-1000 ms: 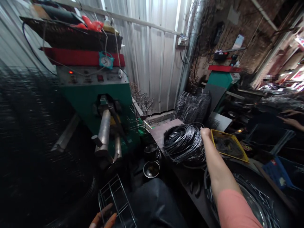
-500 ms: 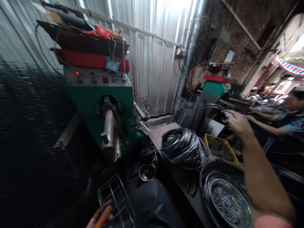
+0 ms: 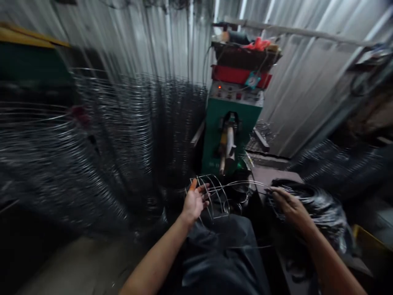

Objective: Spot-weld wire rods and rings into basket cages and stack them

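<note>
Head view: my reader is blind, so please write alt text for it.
A person's left hand touches a curved wire frame over their lap, while the right hand rests on a pile of wire rings. A green machine stands behind.

So the half-round cage of thin silvery wire (image 3: 215, 198) hangs tilted over the lap, ribs hooked on the left hand (image 3: 194, 201). One thin silver wire ring (image 3: 242, 183) is pinched by the right hand (image 3: 287, 205), lying roughly flat, right next to the shiny heap of coiled wire rings (image 3: 322, 205).
</note>
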A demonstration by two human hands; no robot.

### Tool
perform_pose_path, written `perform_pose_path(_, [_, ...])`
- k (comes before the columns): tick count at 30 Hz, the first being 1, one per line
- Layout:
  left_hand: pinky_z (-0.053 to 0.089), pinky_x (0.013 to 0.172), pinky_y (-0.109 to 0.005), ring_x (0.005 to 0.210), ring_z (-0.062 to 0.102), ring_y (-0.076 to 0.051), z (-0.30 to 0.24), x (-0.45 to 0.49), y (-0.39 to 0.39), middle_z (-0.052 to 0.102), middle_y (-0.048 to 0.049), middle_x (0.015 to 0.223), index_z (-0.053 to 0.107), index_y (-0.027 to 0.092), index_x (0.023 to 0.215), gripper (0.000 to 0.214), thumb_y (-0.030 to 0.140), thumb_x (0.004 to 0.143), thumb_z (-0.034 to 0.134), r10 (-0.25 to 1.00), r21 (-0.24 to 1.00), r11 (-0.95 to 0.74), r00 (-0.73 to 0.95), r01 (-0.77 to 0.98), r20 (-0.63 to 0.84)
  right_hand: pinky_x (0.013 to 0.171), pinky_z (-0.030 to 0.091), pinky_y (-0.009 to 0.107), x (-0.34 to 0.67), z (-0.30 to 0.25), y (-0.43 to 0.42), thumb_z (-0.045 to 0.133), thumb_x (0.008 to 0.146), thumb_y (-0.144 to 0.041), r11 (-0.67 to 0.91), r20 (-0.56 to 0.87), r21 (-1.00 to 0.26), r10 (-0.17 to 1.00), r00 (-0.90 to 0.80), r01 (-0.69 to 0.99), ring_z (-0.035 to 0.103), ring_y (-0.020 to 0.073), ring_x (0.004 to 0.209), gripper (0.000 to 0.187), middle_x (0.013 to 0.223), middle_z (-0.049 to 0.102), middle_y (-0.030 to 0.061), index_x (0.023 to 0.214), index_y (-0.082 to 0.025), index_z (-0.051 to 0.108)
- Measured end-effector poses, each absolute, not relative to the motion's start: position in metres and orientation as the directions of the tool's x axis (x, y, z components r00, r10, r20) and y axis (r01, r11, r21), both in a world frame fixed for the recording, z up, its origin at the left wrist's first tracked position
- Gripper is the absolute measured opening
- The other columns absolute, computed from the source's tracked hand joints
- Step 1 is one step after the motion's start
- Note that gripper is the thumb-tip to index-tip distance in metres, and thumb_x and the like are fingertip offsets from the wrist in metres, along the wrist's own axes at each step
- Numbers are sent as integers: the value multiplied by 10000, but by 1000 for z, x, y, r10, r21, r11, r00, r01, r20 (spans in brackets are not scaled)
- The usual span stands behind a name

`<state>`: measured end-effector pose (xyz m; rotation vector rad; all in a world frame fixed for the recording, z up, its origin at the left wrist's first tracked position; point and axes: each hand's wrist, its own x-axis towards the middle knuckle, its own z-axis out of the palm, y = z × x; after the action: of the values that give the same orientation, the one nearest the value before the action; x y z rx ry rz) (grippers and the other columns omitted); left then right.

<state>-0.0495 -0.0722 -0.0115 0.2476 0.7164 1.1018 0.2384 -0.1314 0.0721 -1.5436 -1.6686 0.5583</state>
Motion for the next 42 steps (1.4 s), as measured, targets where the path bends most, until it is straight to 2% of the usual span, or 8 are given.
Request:
perform_pose_path(5, [428, 455, -238, 567, 543, -114, -15, -66, -76, 555, -39, 740, 606, 120, 889, 444, 525, 805, 446, 892, 508, 377, 157, -774, -424, 526, 460, 251, 211, 20, -121, 468, 795, -555, 100, 76, -861, 995, -68, 498, 536, 157, 581, 459, 706, 604, 31, 1059, -209, 615])
perform_pose_path(10, [431, 482, -227, 567, 541, -96, -23, -68, -68, 539, -10, 712, 603, 129, 877, 229, 328, 766, 583, 898, 549, 341, 92, -763, -431, 777, 467, 296, 207, 16, -120, 474, 818, -502, 147, 22, -827, 973, -231, 542, 583, 219, 872, 374, 915, 646, 60, 981, -208, 636])
perform_pose_path(18, [387, 462, -208, 557, 525, -86, -29, -43, -73, 561, -19, 734, 615, 121, 912, 207, 233, 738, 600, 896, 615, 380, 109, -691, -431, 696, 445, 270, 169, 26, -103, 405, 863, -401, 303, -70, -679, 880, -470, 669, 601, 189, 760, 303, 835, 662, 37, 982, -214, 611])
perform_pose_path(26, [370, 485, -198, 601, 526, -88, -39, -43, -83, 568, -37, 811, 620, 131, 923, 325, 286, 649, 701, 906, 719, 413, 169, -559, -389, 573, 392, 238, 145, 16, -90, 483, 795, -298, 324, -128, -540, 881, -456, 777, 576, 160, 622, 182, 674, 647, 12, 801, -221, 648])
perform_pose_path(32, [356, 522, -191, 661, 527, -102, -59, -68, -89, 594, -34, 828, 611, 158, 949, 411, 339, 605, 744, 957, 912, 290, 82, -291, -278, 683, 446, 257, 186, 34, -82, 515, 772, -366, 191, -59, -692, 946, -318, 696, 597, 181, 757, 210, 805, 669, 10, 847, -215, 640])
perform_pose_path(37, [411, 617, -228, 715, 557, -136, -74, -79, -100, 619, -48, 851, 602, 152, 992, 459, 326, 594, 751, 978, 965, 208, 13, -161, -209, 723, 450, 267, 201, 26, -76, 562, 728, -366, 160, 37, -790, 976, -214, 592, 572, 175, 764, 181, 770, 623, 4, 804, -204, 592])
perform_pose_path(39, [411, 595, -221, 721, 560, -140, -76, -80, -103, 621, -57, 875, 617, 151, 954, 415, 354, 612, 734, 983, 974, 181, -18, -138, -185, 686, 453, 267, 201, 19, -73, 578, 707, -366, 114, 2, -824, 980, -199, 554, 562, 161, 708, 177, 724, 608, -5, 765, -199, 576])
perform_pose_path(42, [387, 517, -210, 600, 515, -115, -76, -79, -104, 590, -23, 713, 627, 141, 835, 357, 416, 624, 710, 980, 974, 192, -33, -123, -198, 621, 454, 267, 202, 12, -66, 620, 666, -403, -13, -151, -861, 961, -230, 509, 556, 148, 627, 234, 662, 606, -10, 743, -184, 591])
